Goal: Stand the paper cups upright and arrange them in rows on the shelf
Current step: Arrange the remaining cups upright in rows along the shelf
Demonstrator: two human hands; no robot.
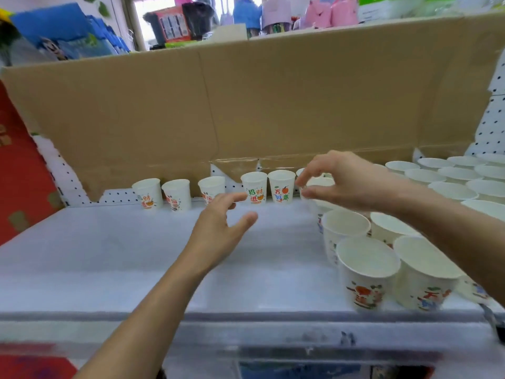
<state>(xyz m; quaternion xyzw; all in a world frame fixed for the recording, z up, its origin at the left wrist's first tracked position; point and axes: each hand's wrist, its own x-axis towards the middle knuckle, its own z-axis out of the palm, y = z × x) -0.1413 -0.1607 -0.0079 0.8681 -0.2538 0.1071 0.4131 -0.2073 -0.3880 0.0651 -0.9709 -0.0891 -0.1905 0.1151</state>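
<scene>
Along the back of the shelf (136,255), our row of upright paper cups (175,194) stands part-filled. Our left hand (218,225) hovers spread and empty, and our right hand (341,181) pinches the next cup (321,182) by its rim. Next, we judge, it needs seating beside its neighbour, then another cup from the cluster (366,258) at right.

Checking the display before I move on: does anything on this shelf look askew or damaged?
Nothing lies on its side. The back row is unevenly spaced: its three left cups stand apart, the next two nearly touch. The right hand pinches another cup. The cardboard backing has a torn lower edge, baring pegboard.
</scene>
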